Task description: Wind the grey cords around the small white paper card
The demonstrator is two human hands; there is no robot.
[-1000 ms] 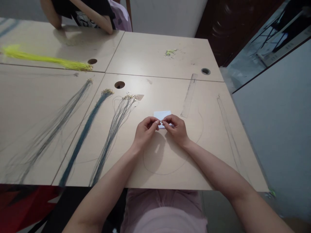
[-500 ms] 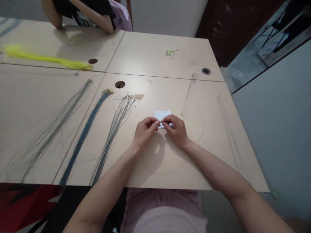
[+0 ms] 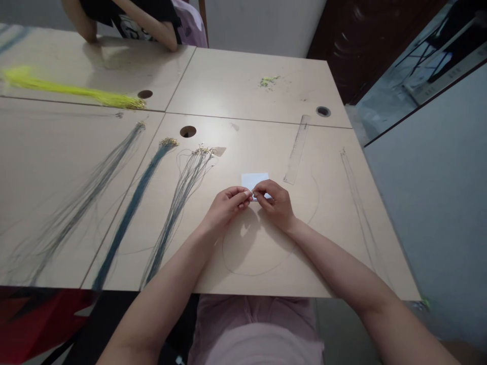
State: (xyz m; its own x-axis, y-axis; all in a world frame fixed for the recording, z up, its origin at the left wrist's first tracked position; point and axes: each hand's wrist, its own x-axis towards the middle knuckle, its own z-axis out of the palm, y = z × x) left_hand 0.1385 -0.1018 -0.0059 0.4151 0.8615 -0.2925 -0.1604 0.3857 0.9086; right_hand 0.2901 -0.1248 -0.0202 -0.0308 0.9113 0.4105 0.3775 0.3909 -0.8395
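Note:
My left hand (image 3: 230, 204) is closed in a pinch, its thumb and fingertips meeting those of my right hand (image 3: 277, 202). The right hand is pinched too. A tiny, pale glinting piece shows between the fingertips; its shape is too small to make out. From below the left hand a thin fishing line (image 3: 251, 275) curves over the table, passes under the right forearm and bends up on the far side. Just beyond the fingertips lies a small white paper pad (image 3: 254, 179), partly covered by the hands.
Left of me lie grey line bundle (image 3: 178, 200), blue-green bundle (image 3: 137, 208) and another grey bundle (image 3: 106, 175), with small metal ends. A yellow bundle (image 3: 76, 90) lies farther back. A clear ruler (image 3: 297, 149) and loose strands (image 3: 355, 195) are right. A person's forearm (image 3: 148, 25) rests opposite.
My left hand's fingers have straightened somewhat and shifted slightly toward the right hand, still pinched. My right hand has barely moved.

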